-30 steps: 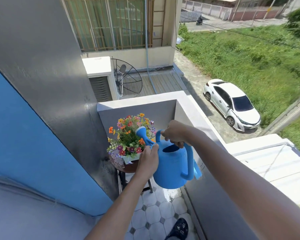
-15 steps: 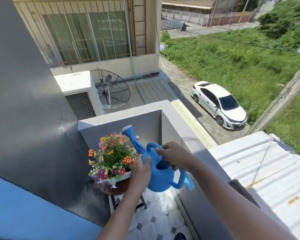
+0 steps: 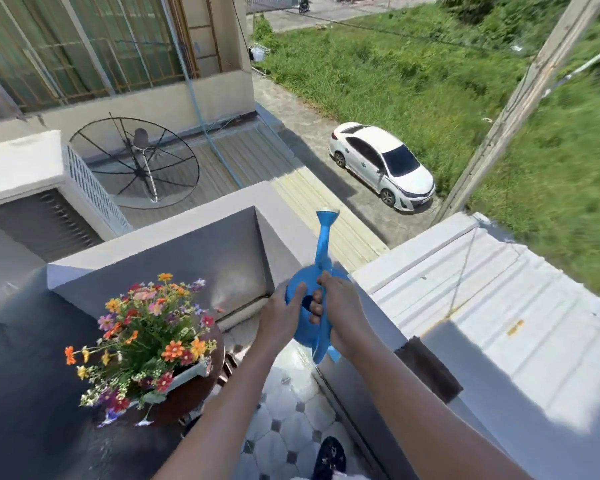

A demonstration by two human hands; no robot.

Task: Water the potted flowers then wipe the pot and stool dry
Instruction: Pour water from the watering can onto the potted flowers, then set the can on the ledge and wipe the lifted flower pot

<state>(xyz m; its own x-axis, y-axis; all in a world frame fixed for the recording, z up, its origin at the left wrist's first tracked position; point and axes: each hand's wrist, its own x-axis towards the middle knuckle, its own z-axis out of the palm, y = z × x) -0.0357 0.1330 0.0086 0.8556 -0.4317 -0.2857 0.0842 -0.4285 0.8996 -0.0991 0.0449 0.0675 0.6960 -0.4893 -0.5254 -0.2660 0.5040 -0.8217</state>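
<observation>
A blue watering can (image 3: 309,327) is held upright to the right of the flowers, its spout pointing up and away over the balcony wall. My right hand (image 3: 340,306) grips its top handle. My left hand (image 3: 281,313) is pressed against the can's left side. The potted flowers (image 3: 149,337), orange, red, pink and yellow, stand in a white pot (image 3: 187,377) on a round dark brown stool (image 3: 194,393) at lower left, apart from the can.
The grey balcony wall (image 3: 174,247) encloses the corner behind the flowers and along the right. White tiled floor (image 3: 284,427) lies below, with a dark shoe (image 3: 329,459) on it. A dark cloth (image 3: 426,368) lies on the right ledge.
The can has swung from over the flowers to the right, its spout rising upright. Both hands moved right with it. The view turned, so the flowers sit lower left.
</observation>
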